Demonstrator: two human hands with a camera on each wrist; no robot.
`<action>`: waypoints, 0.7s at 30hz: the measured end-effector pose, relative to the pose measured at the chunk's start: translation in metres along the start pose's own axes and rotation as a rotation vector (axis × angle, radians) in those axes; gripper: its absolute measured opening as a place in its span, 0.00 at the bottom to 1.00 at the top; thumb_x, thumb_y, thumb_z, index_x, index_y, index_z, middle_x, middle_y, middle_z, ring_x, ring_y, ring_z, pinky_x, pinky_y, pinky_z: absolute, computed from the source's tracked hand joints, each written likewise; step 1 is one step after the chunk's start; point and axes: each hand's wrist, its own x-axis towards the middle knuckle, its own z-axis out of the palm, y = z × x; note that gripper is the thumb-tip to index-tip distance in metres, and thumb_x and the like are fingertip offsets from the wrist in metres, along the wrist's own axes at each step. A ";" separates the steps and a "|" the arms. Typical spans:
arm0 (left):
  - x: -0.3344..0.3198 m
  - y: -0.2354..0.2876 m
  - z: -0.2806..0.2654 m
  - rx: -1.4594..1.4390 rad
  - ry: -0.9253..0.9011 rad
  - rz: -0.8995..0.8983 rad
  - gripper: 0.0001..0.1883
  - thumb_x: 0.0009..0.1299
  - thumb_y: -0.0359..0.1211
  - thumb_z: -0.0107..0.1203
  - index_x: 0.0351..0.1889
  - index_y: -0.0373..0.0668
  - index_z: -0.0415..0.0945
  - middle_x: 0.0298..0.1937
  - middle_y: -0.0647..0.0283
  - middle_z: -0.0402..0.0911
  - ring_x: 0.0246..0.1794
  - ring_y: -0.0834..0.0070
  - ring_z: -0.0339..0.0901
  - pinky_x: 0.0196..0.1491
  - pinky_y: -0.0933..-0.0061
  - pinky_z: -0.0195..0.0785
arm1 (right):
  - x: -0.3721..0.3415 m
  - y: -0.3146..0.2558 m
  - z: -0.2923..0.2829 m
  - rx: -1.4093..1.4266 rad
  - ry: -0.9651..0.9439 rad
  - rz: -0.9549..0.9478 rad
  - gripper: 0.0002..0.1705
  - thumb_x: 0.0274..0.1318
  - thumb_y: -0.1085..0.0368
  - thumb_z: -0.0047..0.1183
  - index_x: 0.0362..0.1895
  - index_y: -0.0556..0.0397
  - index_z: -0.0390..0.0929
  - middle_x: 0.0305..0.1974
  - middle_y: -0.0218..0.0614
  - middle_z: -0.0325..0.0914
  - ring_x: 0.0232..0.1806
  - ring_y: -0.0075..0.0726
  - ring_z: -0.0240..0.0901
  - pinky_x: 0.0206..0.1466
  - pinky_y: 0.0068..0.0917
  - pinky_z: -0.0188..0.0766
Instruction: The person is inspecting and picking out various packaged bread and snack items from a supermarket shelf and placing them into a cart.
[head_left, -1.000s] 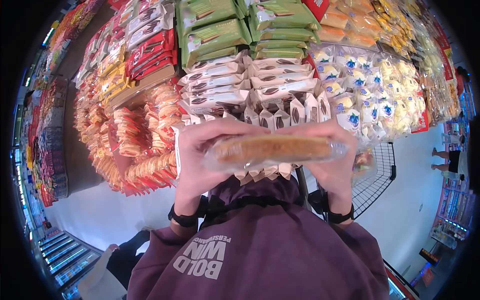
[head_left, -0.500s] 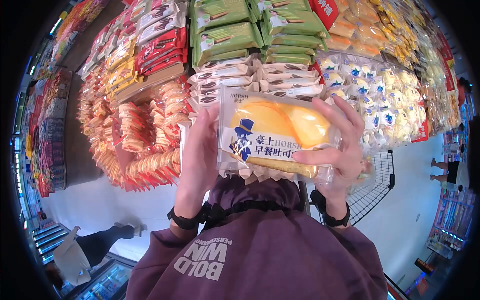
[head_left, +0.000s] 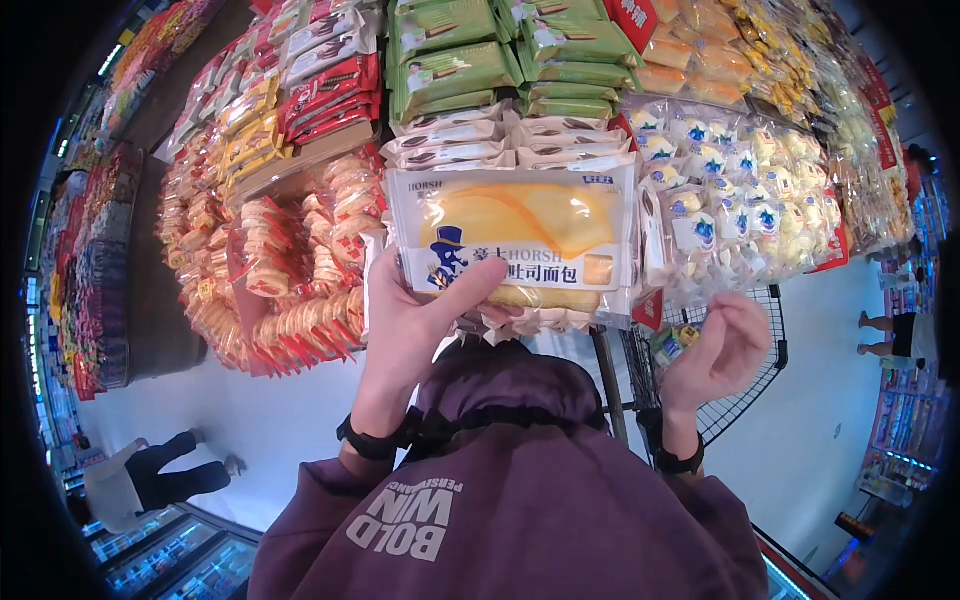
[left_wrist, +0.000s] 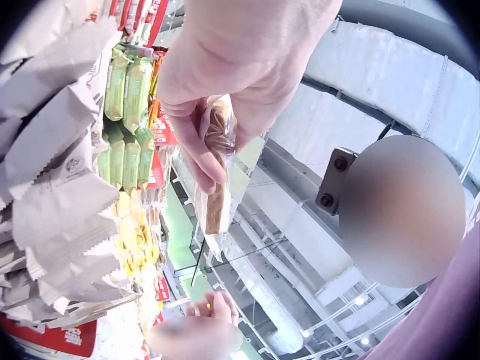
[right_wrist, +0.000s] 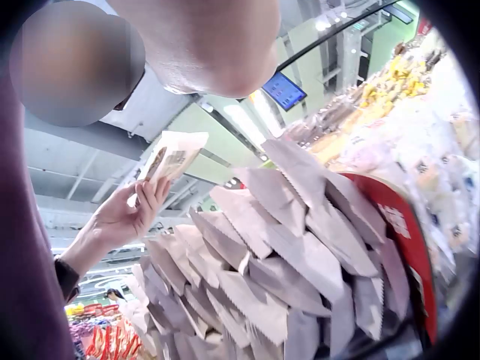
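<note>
A clear-and-white packet of toast bread [head_left: 530, 215], printed with a blue top-hatted figure, faces up in front of the chest. My left hand [head_left: 415, 325] pinches it by its lower left part, thumb across the printed front. In the left wrist view the bread packet [left_wrist: 216, 206] appears edge-on, between the thumb and fingers. Off to the packet's right, my right hand [head_left: 722, 355] is raised with loosely curled fingers and nothing in them. The right wrist view shows the left hand [right_wrist: 131, 214] holding the packet up beyond the pale wrappers.
Pale packs [right_wrist: 262, 255] stand in rows just behind the bread. Green packs [head_left: 455, 75], red-wrapped round crackers [head_left: 300, 330] and bagged items with blue berry prints [head_left: 745, 200] fill the display. A black wire cart [head_left: 760, 370] stands at the right. Another person [head_left: 160, 475] is at the lower left.
The bread packet has turned from edge-on to front-up, then shifted slightly left. My right hand has let go of it and moved right; the left hand's thumb now lies over the front.
</note>
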 end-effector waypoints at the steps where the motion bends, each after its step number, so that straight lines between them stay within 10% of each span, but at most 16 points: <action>1: -0.002 0.001 -0.001 -0.007 0.008 0.022 0.14 0.66 0.22 0.60 0.48 0.27 0.72 0.39 0.52 0.83 0.31 0.68 0.84 0.31 0.73 0.81 | -0.011 0.003 -0.012 0.076 0.022 0.035 0.04 0.60 0.75 0.45 0.39 0.59 0.66 0.33 0.40 0.71 0.31 0.30 0.67 0.51 0.32 0.70; 4: -0.014 0.002 -0.010 -0.031 0.053 0.073 0.14 0.66 0.22 0.60 0.48 0.27 0.73 0.39 0.52 0.83 0.31 0.68 0.84 0.31 0.73 0.81 | -0.054 0.012 -0.035 0.106 0.002 0.257 0.05 0.59 0.73 0.49 0.35 0.56 0.65 0.22 0.33 0.69 0.17 0.21 0.59 0.25 0.20 0.60; 9: -0.039 0.003 -0.024 -0.061 0.074 0.087 0.14 0.66 0.23 0.60 0.48 0.27 0.73 0.38 0.52 0.83 0.30 0.67 0.84 0.30 0.73 0.81 | -0.149 0.054 -0.065 -0.357 -0.349 0.793 0.14 0.57 0.63 0.61 0.40 0.58 0.73 0.32 0.35 0.76 0.33 0.30 0.72 0.41 0.27 0.69; 12: -0.062 -0.003 -0.034 -0.051 0.094 0.070 0.15 0.66 0.23 0.61 0.48 0.27 0.72 0.38 0.51 0.83 0.29 0.66 0.84 0.30 0.73 0.80 | -0.200 0.070 -0.078 -0.502 -0.553 0.751 0.25 0.53 0.59 0.65 0.51 0.56 0.70 0.39 0.41 0.77 0.42 0.38 0.74 0.47 0.35 0.69; 17: -0.093 -0.014 -0.045 -0.085 0.159 0.094 0.15 0.66 0.23 0.60 0.48 0.27 0.72 0.38 0.51 0.83 0.28 0.66 0.84 0.29 0.74 0.79 | -0.239 0.099 -0.089 -0.611 -0.696 0.630 0.15 0.62 0.58 0.57 0.36 0.55 0.67 0.18 0.44 0.75 0.19 0.54 0.75 0.22 0.42 0.66; 21: -0.116 -0.028 -0.053 -0.089 0.203 0.065 0.13 0.66 0.23 0.60 0.47 0.28 0.74 0.38 0.51 0.84 0.28 0.68 0.84 0.28 0.75 0.78 | -0.230 0.094 -0.091 -0.819 -0.842 0.568 0.19 0.63 0.53 0.54 0.41 0.57 0.69 0.24 0.57 0.77 0.28 0.67 0.75 0.27 0.53 0.68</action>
